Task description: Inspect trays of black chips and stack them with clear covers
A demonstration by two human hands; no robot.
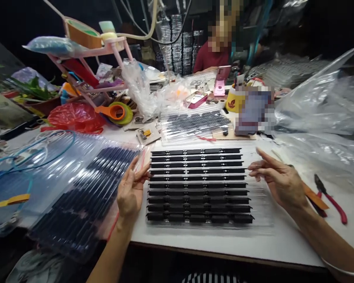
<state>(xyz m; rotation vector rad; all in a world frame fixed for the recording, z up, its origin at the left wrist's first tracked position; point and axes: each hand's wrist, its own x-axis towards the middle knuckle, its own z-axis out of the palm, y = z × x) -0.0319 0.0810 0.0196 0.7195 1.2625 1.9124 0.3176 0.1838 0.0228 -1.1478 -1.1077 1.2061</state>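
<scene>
A clear plastic tray [262,212] lies flat on the white table, with several rows of slim black parts [199,193] across it. At the tray's left edge is my left hand [131,190], fingers bent and apart, its fingertips beside the upper rows. My right hand [279,179] hovers over the tray's right side, fingers spread and nothing seen in them. Left of my left hand, another clear tray of dark parts [88,188] lies inside plastic wrapping.
Red-handled pliers [336,200] and an orange-handled tool [315,196] lie right of my right hand. Behind are another filled tray [197,122], a yellow pot [235,99], a pink rack [103,51] and plastic bags [318,106]. A person [209,55] sits across the table.
</scene>
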